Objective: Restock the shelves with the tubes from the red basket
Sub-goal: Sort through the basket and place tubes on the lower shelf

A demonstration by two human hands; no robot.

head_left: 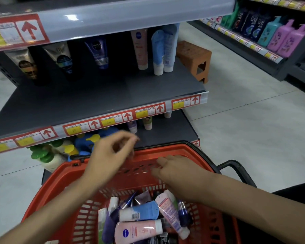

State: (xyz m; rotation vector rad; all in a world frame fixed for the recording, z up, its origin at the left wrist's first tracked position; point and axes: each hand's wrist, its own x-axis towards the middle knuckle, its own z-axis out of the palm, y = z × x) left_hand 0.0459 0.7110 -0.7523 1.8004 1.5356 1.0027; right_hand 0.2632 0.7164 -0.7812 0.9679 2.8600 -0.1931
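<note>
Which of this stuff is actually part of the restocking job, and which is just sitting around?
Part of the job: red basket, loose tubes in it, grey shelf, standing tubes on it, left hand, right hand.
Just sitting around: brown stool, pump bottles across the aisle, green-capped bottles on the lowest shelf.

Looks forward and steeply down from head height (wide-angle, edges bowed), close above the red basket [165,151], straight onto the shelves [95,95]; takes in aisle floor [253,129] rightward.

A brown stool [192,55] stands on the tiled floor [253,134], pink pump bottles [287,39] shelved beyond.
</note>
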